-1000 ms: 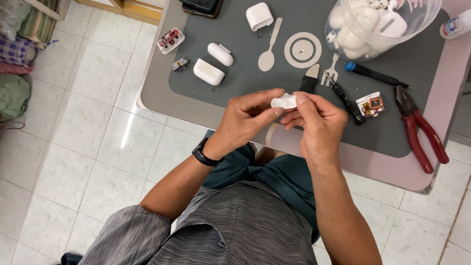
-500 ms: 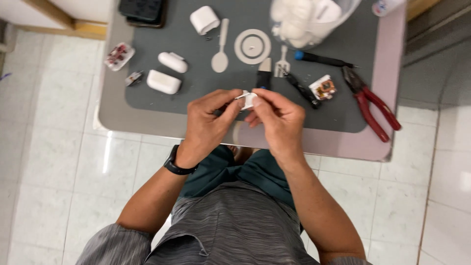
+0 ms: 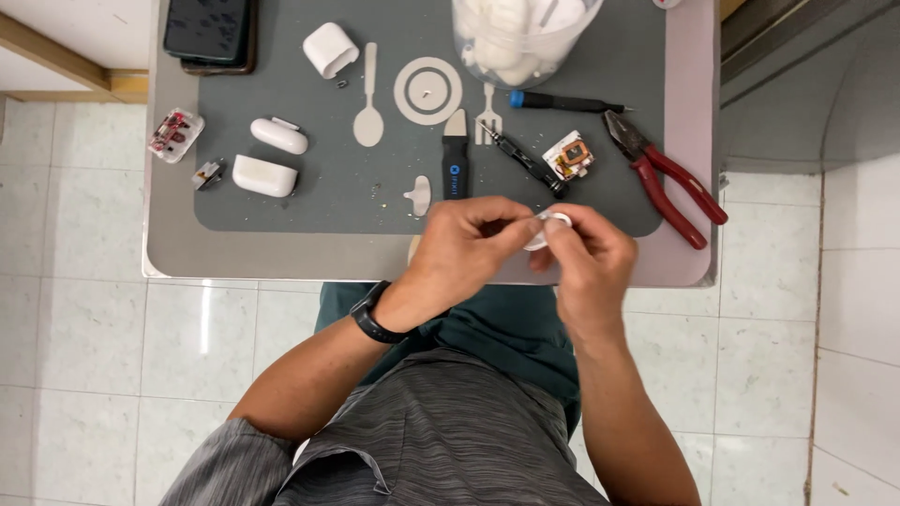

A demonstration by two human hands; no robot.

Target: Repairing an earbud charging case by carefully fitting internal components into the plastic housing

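- The small white part [image 3: 548, 228] sits pinched between both my grips, left hand [image 3: 469, 245] and right hand [image 3: 586, 258], over the desk [image 3: 234, 253] edge.
- It looks partly dismantled; more prying seems left.
- Black pry tool [image 3: 455, 169] and red pliers [image 3: 670, 183] lie unused nearby.

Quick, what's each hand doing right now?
Left hand: closed, pinching the small white piece.
Right hand: closed, pinching the same small white piece from the other side.

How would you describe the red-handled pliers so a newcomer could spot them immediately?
Start at the dark grey mat on the small table. Go to its right edge, right of the small circuit board. The pliers lie slanted there, the only tool with two red handles.
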